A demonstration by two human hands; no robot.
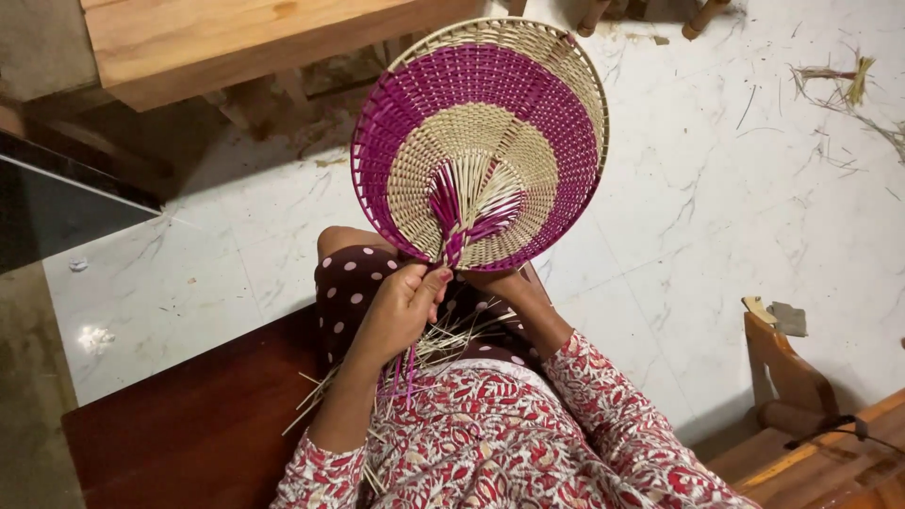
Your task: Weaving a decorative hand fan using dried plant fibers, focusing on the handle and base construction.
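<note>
Upper left of frame: wood bench (236, 42) edge, dark slab (57, 207) below it; marble floor (707, 188) w/ loose straw bits upper right.

Lower left: dark brown board (189, 415) beside the lap.

Centre: left hand (401, 311) w/ fingers curled, thumb + forefinger pinching the strands at the fan (481, 141) base, just under the purple knot. Fan is held upright above the knees, centre-top of frame; purple + natural bands, pale rim. Loose straw ends (434, 344) hang from the base over the lap.

Right of centre: right hand (504, 287) sits behind/under the fan base, mostly hidden; fingers can't tell, seems to steady the neck.

Judgement, doing it well: keep the pinch tight right at the neck so the weave doesn't slacken; pull strands evenly, one at a time; keep the fan flat, not twisted; mind brittle ends snapping.

Lower right: wood chair arm (782, 363).

Containers: none in view; straw lies loose on lap + floor.
</note>
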